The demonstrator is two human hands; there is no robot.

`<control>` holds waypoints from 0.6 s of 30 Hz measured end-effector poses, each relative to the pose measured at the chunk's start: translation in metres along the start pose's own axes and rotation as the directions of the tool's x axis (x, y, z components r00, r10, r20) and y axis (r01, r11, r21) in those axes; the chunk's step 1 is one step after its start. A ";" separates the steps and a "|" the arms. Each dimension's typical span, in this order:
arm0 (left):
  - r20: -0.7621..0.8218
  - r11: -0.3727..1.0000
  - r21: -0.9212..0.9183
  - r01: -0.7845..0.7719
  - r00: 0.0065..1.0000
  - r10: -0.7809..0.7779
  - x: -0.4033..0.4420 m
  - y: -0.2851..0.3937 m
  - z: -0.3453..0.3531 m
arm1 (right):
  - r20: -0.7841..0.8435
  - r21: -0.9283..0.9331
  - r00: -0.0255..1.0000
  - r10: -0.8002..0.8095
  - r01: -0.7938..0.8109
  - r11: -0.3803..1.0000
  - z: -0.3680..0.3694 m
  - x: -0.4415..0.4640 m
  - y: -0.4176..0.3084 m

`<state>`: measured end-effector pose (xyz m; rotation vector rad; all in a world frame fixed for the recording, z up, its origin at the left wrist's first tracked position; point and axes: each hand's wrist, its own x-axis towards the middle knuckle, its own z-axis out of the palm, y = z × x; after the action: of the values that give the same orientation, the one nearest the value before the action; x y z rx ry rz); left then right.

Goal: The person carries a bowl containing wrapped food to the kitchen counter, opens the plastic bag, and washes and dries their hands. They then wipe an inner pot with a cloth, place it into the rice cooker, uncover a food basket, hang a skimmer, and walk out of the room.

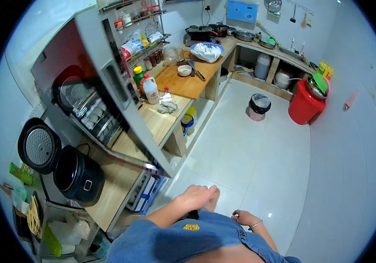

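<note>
Blue shirt (170,239) is seen closest, with a yellow badge printed on it, just below both hands. White-tiled floor (227,127) is spread out beyond, edged on the left by a wooden counter (153,118). A dark-doored cabinet (72,65) is set on the near left, then a red bucket (304,105) is parked far right. Cutting board (168,83) is laid on the counter further up. Black rice cooker (80,177) is left lid-up, near left. A small bin (257,107) is lined with a black bag. Left hand (196,197) is held by the shirt's front, fingers curled; grip can't be told, tbh. Right hand (246,218) is held out beside the shirt, fingers loosely bent, palm hidden, so same deal. Tiny white bowl (184,70) is placed on the board.
</note>
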<state>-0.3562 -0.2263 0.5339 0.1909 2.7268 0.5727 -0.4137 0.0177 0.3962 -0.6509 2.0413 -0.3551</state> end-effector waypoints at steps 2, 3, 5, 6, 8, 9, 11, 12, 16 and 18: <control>0.020 0.999 0.036 0.002 1.000 -0.002 0.032 -0.010 -0.005 | -0.008 0.016 1.000 -0.018 0.018 1.000 -0.028 0.022 0.002; -0.006 1.000 0.021 -0.006 1.000 0.006 0.049 -0.013 -0.009 | 0.008 0.023 1.000 -0.022 0.022 0.999 -0.048 0.029 -0.004; -0.043 1.000 -0.003 -0.019 0.999 0.019 0.085 -0.020 -0.019 | 0.022 0.018 1.000 -0.018 0.017 1.000 -0.080 0.047 0.000; -0.070 1.000 0.002 -0.005 0.998 0.005 0.104 -0.024 -0.024 | -0.001 -0.031 1.000 -0.020 0.020 0.999 -0.093 0.061 0.009; -0.093 1.000 -0.016 0.014 0.996 -0.015 0.136 -0.031 -0.040 | -0.006 -0.090 1.000 -0.013 0.013 0.996 -0.128 0.076 0.016; -0.139 1.000 -0.023 0.016 0.990 -0.019 0.150 -0.034 -0.048 | 0.005 -0.111 1.000 -0.012 0.012 0.994 -0.148 0.081 0.018; -0.183 0.999 -0.037 0.031 0.982 -0.037 0.177 -0.043 -0.066 | 0.012 -0.137 0.999 -0.037 0.039 0.990 -0.186 0.094 0.020; -0.155 0.999 -0.030 0.040 0.987 -0.044 0.190 -0.048 -0.075 | 0.019 -0.141 0.999 -0.040 0.042 0.989 -0.204 0.102 0.021; -0.219 0.994 -0.018 0.107 0.970 -0.108 0.228 -0.064 -0.100 | -0.109 -0.134 0.992 -0.061 0.047 0.990 -0.250 0.135 0.031; -0.190 0.994 -0.038 0.107 0.975 -0.112 0.243 -0.070 -0.114 | -0.080 -0.094 0.996 -0.042 0.035 0.995 -0.274 0.153 0.030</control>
<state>-0.6274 -0.2830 0.5286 -0.0235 2.8910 0.6264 -0.7216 -0.0474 0.4186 -0.7443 2.1353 -0.3150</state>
